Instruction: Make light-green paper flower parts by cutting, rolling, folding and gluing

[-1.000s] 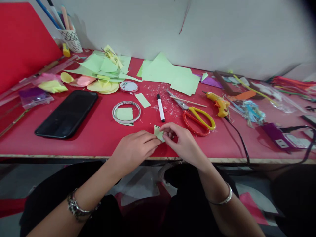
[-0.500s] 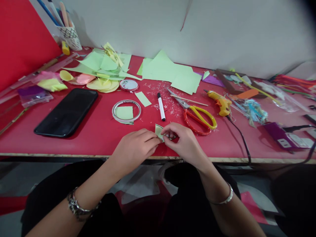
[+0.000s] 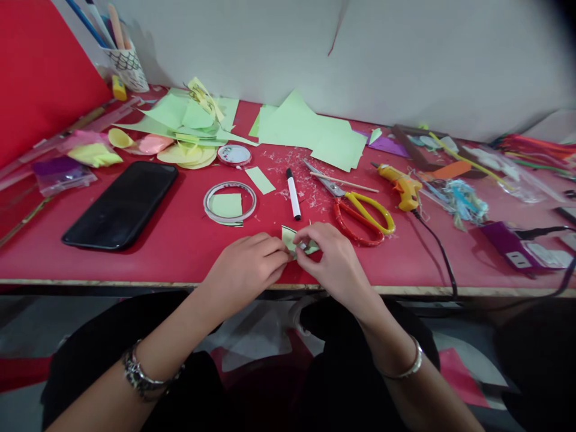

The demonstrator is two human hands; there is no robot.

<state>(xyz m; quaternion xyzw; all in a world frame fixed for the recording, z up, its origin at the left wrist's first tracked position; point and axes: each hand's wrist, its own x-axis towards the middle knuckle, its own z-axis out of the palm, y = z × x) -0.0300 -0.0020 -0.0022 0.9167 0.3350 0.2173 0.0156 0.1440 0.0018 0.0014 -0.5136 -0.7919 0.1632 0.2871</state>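
A small pale green piece of paper (image 3: 288,235) with a dark line along its top edge lies at the table's front edge. My left hand (image 3: 252,261) presses and holds its left side, fingers closed together. Over its right part, my right hand (image 3: 330,252) is curled with thumb and forefinger drawn in; a tiny whitish bit shows by the fingertips, too small to name. Beyond the hands lie a white marker (image 3: 294,195) with black ends and a roll of tape (image 3: 207,201) around another green paper piece (image 3: 226,206). A green paper strip (image 3: 260,180) lies between them.
Scissors (image 3: 362,210) with red and yellow handles and a wooden stick (image 3: 344,182) lie right of the marker. Farther right are a yellow glue gun (image 3: 405,189) with its cord and a purple box (image 3: 513,246). A black phone (image 3: 121,204) lies left; green paper sheets (image 3: 310,129) lie behind.
My right fingers have shifted slightly over the paper, and more of its right part and the whitish bit show now. My left hand stays nearly in place.
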